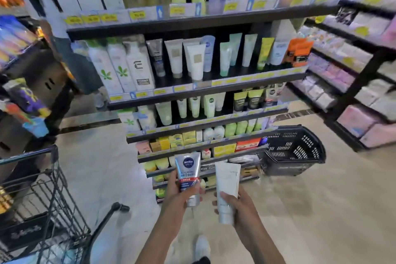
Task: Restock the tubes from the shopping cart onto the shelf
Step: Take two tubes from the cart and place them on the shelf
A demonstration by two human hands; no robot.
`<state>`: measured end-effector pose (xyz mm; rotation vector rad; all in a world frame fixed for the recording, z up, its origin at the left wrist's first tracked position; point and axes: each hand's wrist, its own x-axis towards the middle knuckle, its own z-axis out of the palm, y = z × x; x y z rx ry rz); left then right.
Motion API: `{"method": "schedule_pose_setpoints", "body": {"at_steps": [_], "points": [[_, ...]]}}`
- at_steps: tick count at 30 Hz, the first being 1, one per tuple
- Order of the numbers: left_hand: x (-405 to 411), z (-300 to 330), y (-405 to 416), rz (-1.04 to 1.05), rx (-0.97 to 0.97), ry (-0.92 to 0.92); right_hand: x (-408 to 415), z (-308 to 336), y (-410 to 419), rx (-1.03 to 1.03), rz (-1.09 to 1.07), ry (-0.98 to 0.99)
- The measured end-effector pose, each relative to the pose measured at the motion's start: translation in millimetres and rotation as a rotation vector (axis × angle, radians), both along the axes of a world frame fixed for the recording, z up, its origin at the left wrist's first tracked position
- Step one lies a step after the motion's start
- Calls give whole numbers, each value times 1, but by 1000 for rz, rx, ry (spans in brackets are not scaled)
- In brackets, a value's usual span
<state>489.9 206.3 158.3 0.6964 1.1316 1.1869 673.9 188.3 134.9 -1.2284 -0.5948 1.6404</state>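
My left hand [179,196] grips a silver and blue Nivea tube [188,174], held upright with its cap down. A plain white tube [226,188] stands upright in my right hand [237,206], just right of the first. Both are held low in front of the black shelf unit [205,90], whose middle tiers carry rows of upright tubes [194,61]. The shopping cart [42,197] is at the lower left, apart from both hands.
A black plastic basket [293,152] sits on the floor at the right end of the shelf unit. Another shelf rack [351,66] with pale packs runs along the right. More stocked racks stand at the far left. Beige floor lies around my feet.
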Motion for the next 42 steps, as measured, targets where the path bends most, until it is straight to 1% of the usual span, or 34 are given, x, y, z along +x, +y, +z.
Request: {"method": "schedule_pose_setpoints", "body": {"at_steps": [10,18,21,25,33,37,42], "points": [[71,-5,87,-34,6,-23,69,-1,79,10,-56,15],[107,-8,145,-56,-28,-74,107,7,169,69,-19,8],[114,-12,159,-36,-54,-75,112,0,199,42,-20,12],[123,-23,166,27,-93,-63,113,-6,236,54,-26,4],[137,-31,187,143,-130,-59,114,-19,311,42,122,-125],[142,-28,193,206,-110,-59,114,-22,347,91,194,-239],[142,-23,192,280,-82,-41,104,-31,382,153,242,-318]]}}
